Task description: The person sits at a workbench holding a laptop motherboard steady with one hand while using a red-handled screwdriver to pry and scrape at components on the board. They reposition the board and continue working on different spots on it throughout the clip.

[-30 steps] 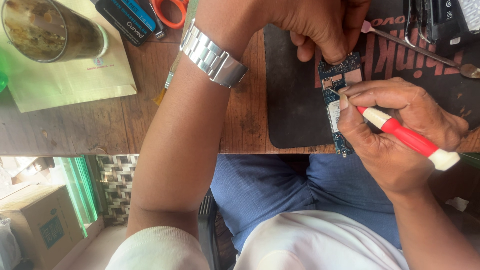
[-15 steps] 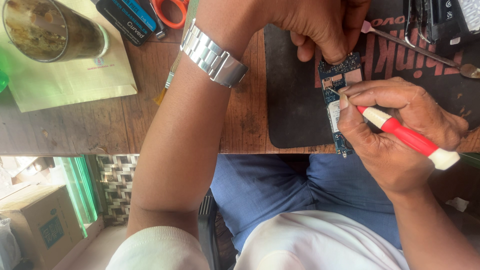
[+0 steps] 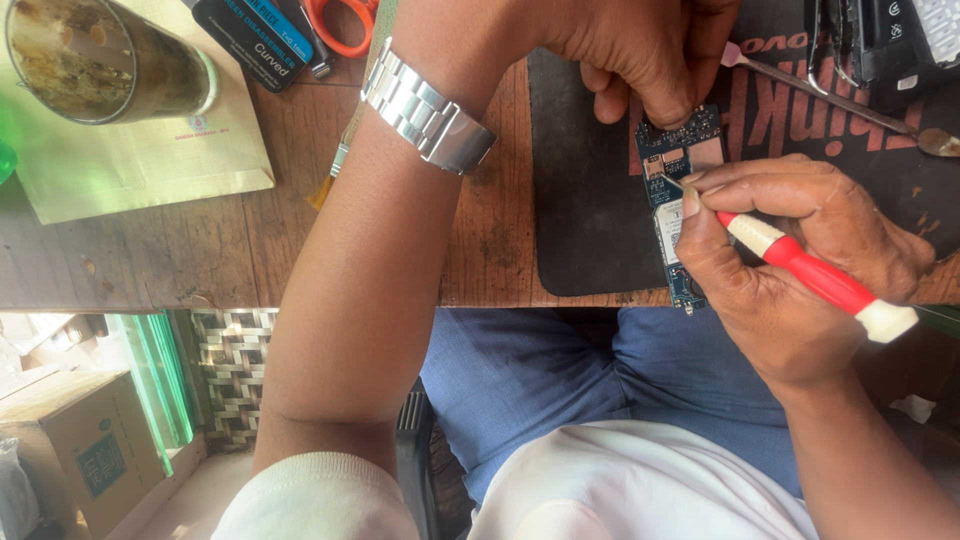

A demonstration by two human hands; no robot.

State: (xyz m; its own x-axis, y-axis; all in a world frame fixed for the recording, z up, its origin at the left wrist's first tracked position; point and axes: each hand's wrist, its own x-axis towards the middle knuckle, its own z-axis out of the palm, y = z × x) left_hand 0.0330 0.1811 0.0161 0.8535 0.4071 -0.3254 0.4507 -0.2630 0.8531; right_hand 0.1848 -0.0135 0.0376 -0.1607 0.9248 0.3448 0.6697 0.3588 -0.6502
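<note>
A small blue circuit board (image 3: 675, 195) lies on a black work mat (image 3: 580, 200) near the wooden table's front edge. My left hand (image 3: 650, 50), with a steel watch (image 3: 425, 110) on its wrist, pinches the board's far end. My right hand (image 3: 800, 270) grips a red and white screwdriver (image 3: 815, 280), its tip resting on the upper part of the board. The right hand's fingers cover the board's right side.
A metal cup (image 3: 105, 60) stands on a pale green envelope (image 3: 130, 160) at the far left. Orange-handled scissors (image 3: 345, 25) and a dark packet (image 3: 255, 40) lie at the back. Tweezers (image 3: 840, 100) and dark phone parts (image 3: 880, 40) sit at the back right. A cardboard box (image 3: 70, 440) is on the floor.
</note>
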